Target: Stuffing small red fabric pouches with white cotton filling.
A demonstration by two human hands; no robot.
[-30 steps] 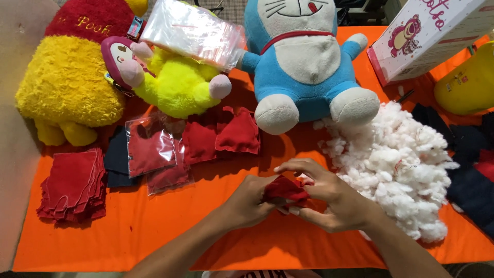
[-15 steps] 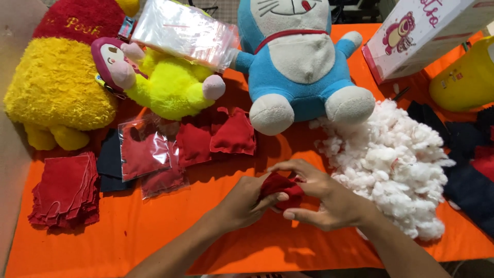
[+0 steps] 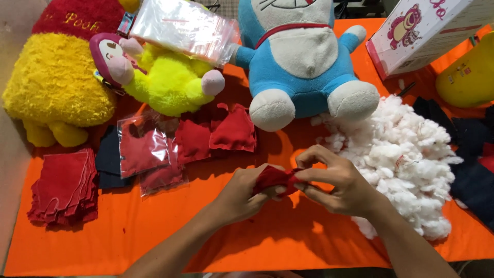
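Observation:
Both hands grip one small red fabric piece (image 3: 274,178) just above the orange table cover (image 3: 154,231). My left hand (image 3: 247,195) wraps it from below and the left. My right hand (image 3: 339,183) pinches its right end with thumb and fingertips. A heap of white stuffing fibre (image 3: 401,154) lies directly right of my right hand. Two stuffed red fabric pieces (image 3: 221,135) lie behind the hands, toward the plush toys.
A blue and white plush cat (image 3: 303,56), a yellow plush with a pink face (image 3: 164,82) and a big yellow and red plush (image 3: 56,82) line the back. Clear bags with red pieces (image 3: 144,146), a red cloth stack (image 3: 64,188), a white box (image 3: 422,31), dark cloth (image 3: 473,175).
The hands have kept working the red piece in place, the right fingers shifting their pinch on it. The view has tilted slightly; nothing else on the table moved.

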